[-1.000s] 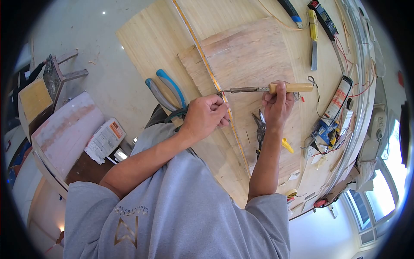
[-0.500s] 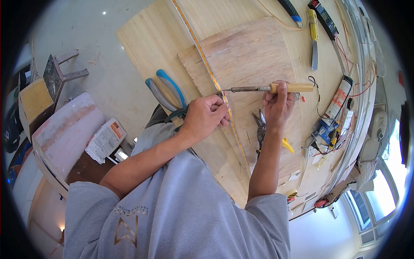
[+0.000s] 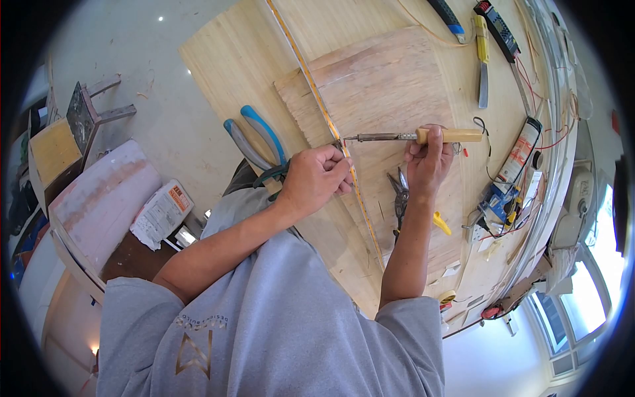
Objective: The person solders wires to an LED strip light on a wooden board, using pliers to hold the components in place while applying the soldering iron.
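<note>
My right hand (image 3: 428,159) grips the wooden handle of a soldering iron (image 3: 387,137). The iron's tip points left and meets, or nearly meets, an LED strip light (image 3: 311,86) in a narrow channel. Just below the tip, my left hand (image 3: 317,175) is closed in a pinch at the strip's edge; what sits between its fingertips is too small to make out. Under the strip lies a thin wooden board (image 3: 383,86). Blue-and-grey handled pliers (image 3: 261,135) rest left of my left hand. Dark metal snips (image 3: 399,192) lie beside my right forearm.
On the plywood table (image 3: 225,59) are a yellow utility knife (image 3: 482,59), a black power supply (image 3: 497,30) with red wires, a sealant tube (image 3: 520,149) and a blue tool (image 3: 497,197). A stool (image 3: 79,126) stands on the floor at left.
Almost nothing differs. The view shifts by a few pixels, while both hands and the soldering iron keep the same pose at the strip.
</note>
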`<act>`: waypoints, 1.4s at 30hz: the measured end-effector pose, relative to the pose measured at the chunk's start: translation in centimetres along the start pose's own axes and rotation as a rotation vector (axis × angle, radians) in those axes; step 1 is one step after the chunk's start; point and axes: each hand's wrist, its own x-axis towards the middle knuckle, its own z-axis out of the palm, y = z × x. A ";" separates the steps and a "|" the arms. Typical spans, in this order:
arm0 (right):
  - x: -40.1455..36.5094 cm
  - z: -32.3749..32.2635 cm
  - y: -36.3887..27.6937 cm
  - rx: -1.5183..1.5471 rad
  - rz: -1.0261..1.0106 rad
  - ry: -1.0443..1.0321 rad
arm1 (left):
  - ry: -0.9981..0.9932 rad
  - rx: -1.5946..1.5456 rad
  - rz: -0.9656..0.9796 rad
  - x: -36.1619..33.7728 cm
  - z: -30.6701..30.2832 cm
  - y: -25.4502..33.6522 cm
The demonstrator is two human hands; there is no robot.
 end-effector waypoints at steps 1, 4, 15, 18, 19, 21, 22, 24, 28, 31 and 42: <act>0.0 0.0 0.0 0.001 -0.001 -0.001 | -0.001 0.002 0.003 0.0 0.0 0.0; 0.0 -0.2 0.1 0.012 0.001 0.015 | -0.003 0.000 0.007 0.0 0.0 -0.1; 0.0 -0.1 0.1 0.010 0.000 0.019 | -0.032 -0.005 0.011 0.0 0.0 0.0; 0.1 -0.1 0.1 0.009 -0.005 0.006 | -0.044 0.003 0.026 -0.1 -0.1 0.0; 0.1 -0.1 0.1 0.009 -0.005 0.000 | -0.047 0.000 0.030 -0.1 -0.1 0.0; 0.1 -0.1 0.1 0.008 -0.009 0.012 | -0.050 0.003 0.035 -0.1 -0.1 -0.1; 0.1 0.0 0.1 0.008 -0.011 0.018 | -0.051 0.009 0.037 -0.1 -0.2 -0.1; 0.2 -0.3 0.3 0.037 -0.013 0.025 | -0.057 0.036 0.041 -0.1 -0.2 -0.1; 0.2 -0.3 0.2 0.065 -0.025 0.029 | -0.061 0.034 0.032 -0.3 -0.4 -0.1; -0.4 0.3 -0.8 0.158 -0.009 0.072 | -0.050 0.027 0.032 -0.5 -0.3 0.2; -0.2 -0.5 -1.1 0.110 -0.010 0.019 | 0.019 0.103 0.027 -0.5 0.2 -0.1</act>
